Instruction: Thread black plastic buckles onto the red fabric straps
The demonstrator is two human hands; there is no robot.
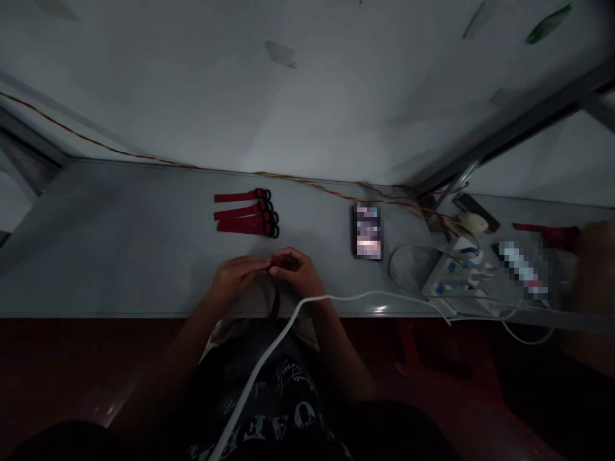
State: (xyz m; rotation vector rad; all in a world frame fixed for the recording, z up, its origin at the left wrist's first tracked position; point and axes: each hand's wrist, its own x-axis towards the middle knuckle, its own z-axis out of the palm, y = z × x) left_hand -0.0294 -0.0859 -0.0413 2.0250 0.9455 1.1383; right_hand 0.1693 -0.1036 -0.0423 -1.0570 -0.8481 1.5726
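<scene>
A short red webbing strap with a black ring is gathered between the person's two hands, near the front edge of the grey surface, and its loose end hangs down over that edge. The left hand reaches in from the left with its fingers narrowly closed on the strap. The right hand curls over the ring end and pinches it, hiding most of it.

Just beyond the hands, a neat row of matching red webbing straps with black rings lies flat, the rings all to the right. To the right stands a dark rectangular phone-like object, its face blurred. A white cable rises from the person's dark printed shirt, passes close by the right wrist and runs along the front of the surface to a white power strip with plugs. Twisted red-and-yellow wire trails along the back of the surface. At the far right, another person's hand is beside a red object and a blurred item. Below the surface edge, a red plastic stool shows dimly.
</scene>
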